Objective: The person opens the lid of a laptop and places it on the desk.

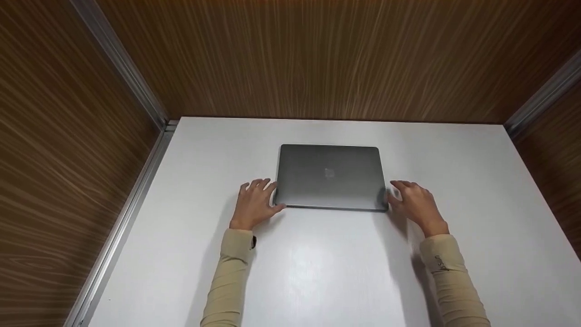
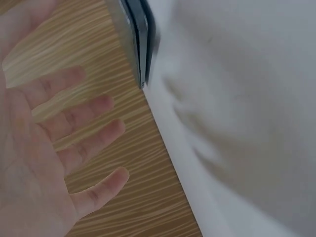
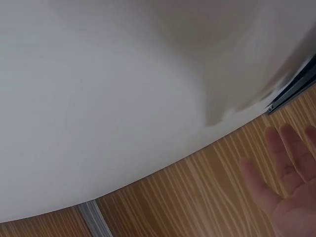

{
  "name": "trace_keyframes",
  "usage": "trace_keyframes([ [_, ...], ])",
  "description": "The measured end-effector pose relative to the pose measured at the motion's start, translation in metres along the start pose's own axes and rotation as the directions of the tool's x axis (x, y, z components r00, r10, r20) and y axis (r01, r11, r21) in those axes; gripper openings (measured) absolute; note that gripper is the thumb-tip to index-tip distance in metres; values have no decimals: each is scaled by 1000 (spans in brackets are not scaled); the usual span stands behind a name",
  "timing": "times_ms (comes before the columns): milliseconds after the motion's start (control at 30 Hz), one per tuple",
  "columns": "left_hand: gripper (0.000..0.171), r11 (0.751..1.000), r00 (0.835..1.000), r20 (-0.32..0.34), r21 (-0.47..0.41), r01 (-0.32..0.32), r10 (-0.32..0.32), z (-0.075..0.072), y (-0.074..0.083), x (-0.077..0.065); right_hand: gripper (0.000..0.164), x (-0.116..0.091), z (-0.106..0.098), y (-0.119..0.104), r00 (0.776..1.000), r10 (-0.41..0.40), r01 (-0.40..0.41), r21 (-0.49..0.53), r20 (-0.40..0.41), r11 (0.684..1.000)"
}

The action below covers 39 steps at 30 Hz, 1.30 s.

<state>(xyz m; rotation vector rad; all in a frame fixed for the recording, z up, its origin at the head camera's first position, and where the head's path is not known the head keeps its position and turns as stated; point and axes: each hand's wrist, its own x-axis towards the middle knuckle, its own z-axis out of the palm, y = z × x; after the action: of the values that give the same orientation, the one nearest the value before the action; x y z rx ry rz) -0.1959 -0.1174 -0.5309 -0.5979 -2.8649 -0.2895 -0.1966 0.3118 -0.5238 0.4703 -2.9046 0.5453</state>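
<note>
A closed grey laptop (image 1: 331,181) with a small logo on its lid lies flat on the white table (image 1: 308,272). At its left edge is my left hand (image 1: 256,203), fingers spread and thumb by the near left corner. My right hand (image 1: 415,204) is beside the near right corner, its thumb close to the edge. In the left wrist view the left hand (image 2: 54,133) shows its palm with fingers apart, next to the laptop's thin edge (image 2: 140,42). The right wrist view has the right hand (image 3: 291,182) with extended fingers below the laptop's dark edge (image 3: 296,84).
A wood-grain panel (image 1: 290,59) rises behind the table's far edge. Another wood panel (image 1: 59,150) with a metal rail (image 1: 120,227) runs along the left side, and a further panel (image 1: 553,150) stands at the right.
</note>
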Motion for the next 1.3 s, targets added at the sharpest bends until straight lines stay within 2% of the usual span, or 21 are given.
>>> trace_keyframes([
  [167, 57, 1000, 1000, 14, 17, -14, 14, 5, 4, 3, 50, 6, 2, -5, 997, 23, -22, -7, 71, 1000],
  [300, 59, 1000, 997, 74, 16, -7, 6, 9, 9, 6, 57, 11, 5, -9, 984, 65, -61, -32, 163, 998],
  [400, 59, 1000, 995, 100, 19, -4, 2, 11, 11, 7, 58, 16, 7, -12, 977, 82, -75, -39, 197, 996],
  [600, 57, 1000, 992, 129, 7, 1, -2, 14, 13, 11, 57, 20, 13, -16, 976, 45, -42, -18, 214, 999],
  [767, 56, 1000, 990, 143, -27, 13, -9, 16, 14, 13, 68, 25, 12, -20, 953, 32, -42, 26, 303, 999],
  [900, 54, 997, 990, 140, -66, 35, -25, 18, 14, 12, 75, 30, 13, -24, 935, 58, -77, 41, 350, 996],
  [1067, 48, 994, 995, 94, -95, 50, -41, 22, 16, 17, 84, 37, 13, -29, 907, 124, -149, 31, 402, 988],
  [1167, 43, 996, 998, 59, -84, 42, -37, 25, 20, 19, 89, 40, 15, -33, 889, 146, -159, -8, 433, 987],
  [1300, 35, 998, 999, 41, -56, 26, -23, 26, 26, 21, 93, 41, 16, -34, 883, 157, -148, -55, 443, 987],
])
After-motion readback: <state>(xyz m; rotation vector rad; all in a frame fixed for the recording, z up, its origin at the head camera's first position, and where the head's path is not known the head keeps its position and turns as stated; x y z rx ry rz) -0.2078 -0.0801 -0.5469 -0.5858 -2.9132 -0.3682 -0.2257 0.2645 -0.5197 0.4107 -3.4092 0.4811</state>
